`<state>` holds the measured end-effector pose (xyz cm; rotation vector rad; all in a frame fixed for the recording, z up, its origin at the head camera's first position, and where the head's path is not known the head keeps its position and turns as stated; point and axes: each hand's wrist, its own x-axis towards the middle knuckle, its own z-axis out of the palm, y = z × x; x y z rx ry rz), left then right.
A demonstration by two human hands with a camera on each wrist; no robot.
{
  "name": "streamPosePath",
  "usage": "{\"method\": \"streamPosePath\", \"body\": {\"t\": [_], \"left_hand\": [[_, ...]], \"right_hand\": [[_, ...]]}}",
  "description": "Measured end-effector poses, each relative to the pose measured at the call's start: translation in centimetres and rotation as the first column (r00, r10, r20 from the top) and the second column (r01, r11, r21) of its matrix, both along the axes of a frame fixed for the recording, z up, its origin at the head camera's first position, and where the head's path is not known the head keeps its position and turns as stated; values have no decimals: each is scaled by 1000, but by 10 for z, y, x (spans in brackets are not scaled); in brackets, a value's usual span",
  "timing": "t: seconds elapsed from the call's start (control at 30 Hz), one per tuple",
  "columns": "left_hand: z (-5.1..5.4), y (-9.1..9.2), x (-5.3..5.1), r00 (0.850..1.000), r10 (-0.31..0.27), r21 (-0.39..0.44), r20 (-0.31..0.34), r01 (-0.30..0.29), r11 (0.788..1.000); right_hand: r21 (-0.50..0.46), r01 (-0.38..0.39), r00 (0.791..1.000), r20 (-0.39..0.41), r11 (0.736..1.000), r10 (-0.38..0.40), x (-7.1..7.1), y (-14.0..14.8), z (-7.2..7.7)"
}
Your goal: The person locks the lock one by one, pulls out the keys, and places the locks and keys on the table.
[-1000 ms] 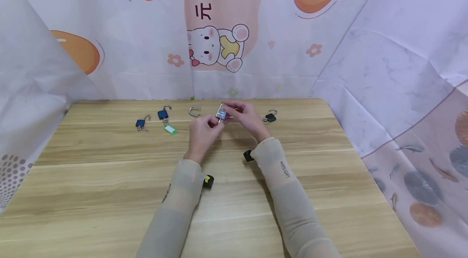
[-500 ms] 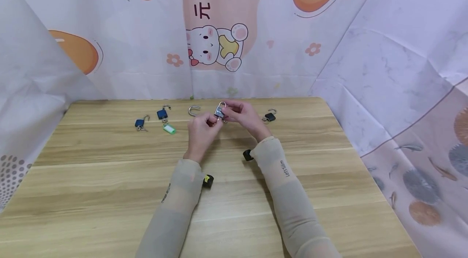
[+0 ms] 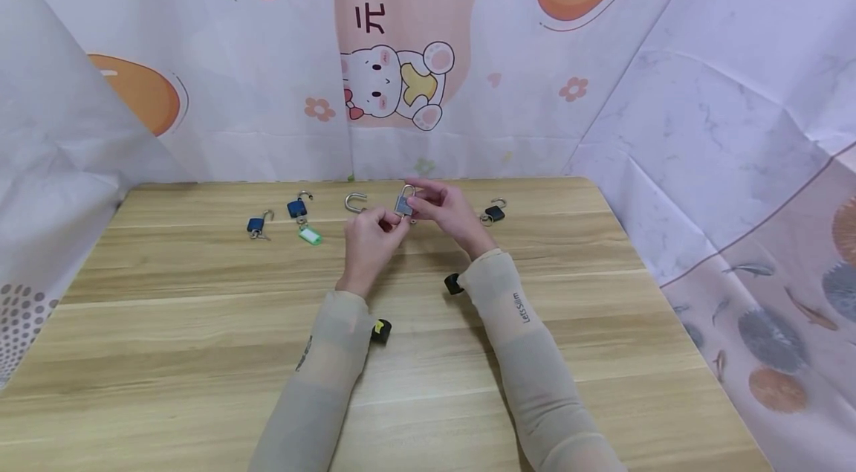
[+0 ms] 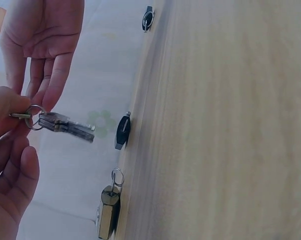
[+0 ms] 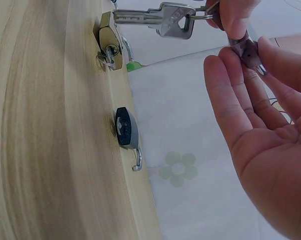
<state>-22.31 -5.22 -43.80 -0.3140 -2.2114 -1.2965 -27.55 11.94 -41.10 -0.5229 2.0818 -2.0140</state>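
Observation:
A small silver padlock (image 3: 404, 205) is held up above the back of the table, its shackle pointing up. My right hand (image 3: 451, 215) grips the padlock body between thumb and fingers. Just below it, my left hand (image 3: 372, 241) pinches a key (image 4: 19, 115) at the underside of the padlock. From that key hangs a ring (image 4: 35, 118) with several more keys (image 4: 65, 127), seen in the left wrist view. The fingers hide where the key meets the lock.
Blue padlocks (image 3: 255, 225) stand at the back left, one with a green tag (image 3: 310, 236). A brass padlock (image 4: 109, 210) and a dark one (image 5: 124, 127) lie behind my hands. Further right sits a black padlock (image 3: 494, 214). A printed curtain (image 3: 267, 100) hangs behind the table.
The silver padlock has tilted and turned slightly between my hands. Both hands stay in nearly the same place and keep their hold.

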Motion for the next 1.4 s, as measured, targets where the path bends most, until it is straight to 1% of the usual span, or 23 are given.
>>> {"method": "streamPosePath", "body": {"t": [0.1,0.17,0.2,0.23,0.27,0.3,0.33,0.4,0.43,0.47,0.53,0.6,0.63,0.67,0.73,0.83,1.0,1.1,1.27,1.4], "left_hand": [[1,0,0,1000,-7,5,28,7,1000],[2,-1,0,997,-33,32,68,31,999],[2,-2,0,993,-57,61,100,51,997],[3,-3,0,986,-91,104,140,76,992],[4,-4,0,974,-130,154,183,102,983],[5,-5,0,957,-176,214,229,127,969],[6,-6,0,936,-224,279,272,146,949],[7,-9,0,883,-312,400,351,160,902],[7,-10,0,855,-348,449,385,156,880],[8,-11,-1,829,-375,483,415,148,863],[8,-13,-2,787,-410,528,460,128,840],[8,-14,-3,759,-426,546,493,112,830],[8,-15,-3,749,-430,550,504,106,828],[8,-15,-4,744,-433,553,509,103,827],[7,-15,-5,740,-436,557,512,100,824],[7,-15,-5,741,-438,557,508,105,824],[7,-14,-5,754,-434,533,493,132,836],[8,-14,-5,764,-428,523,483,140,841],[8,-13,-4,770,-424,526,476,137,839],[7,-13,-4,776,-417,530,474,127,838]], "right_hand": [[3,4,1000,-11,1000,-4,-1,1,-1],[5,1,1000,-17,1000,-1,-2,1,-1],[7,-1,1000,-19,1000,1,-2,1,-1],[7,-4,1000,-22,1000,4,-2,1,0],[9,-6,1000,-23,1000,7,-2,1,0],[10,-11,1000,-24,1000,11,-2,1,0],[12,-14,1000,-25,1000,14,-2,2,0],[20,-18,999,-28,1000,19,-2,2,1],[25,-20,999,-33,999,21,-2,2,1],[31,-22,999,-38,999,24,-1,2,1],[37,-27,998,-52,999,29,-1,2,2],[39,-33,997,-68,999,35,-1,2,2],[38,-35,997,-74,999,38,-1,3,2],[37,-37,996,-79,999,40,-1,3,2],[34,-39,996,-84,999,42,-1,2,2],[33,-40,995,-87,999,43,-1,2,2],[27,-39,995,-93,999,41,-1,3,3],[15,-41,995,-94,999,42,-2,4,2],[8,-43,996,-83,999,44,-2,4,2],[11,-35,998,-55,999,35,-1,2,2]]}}
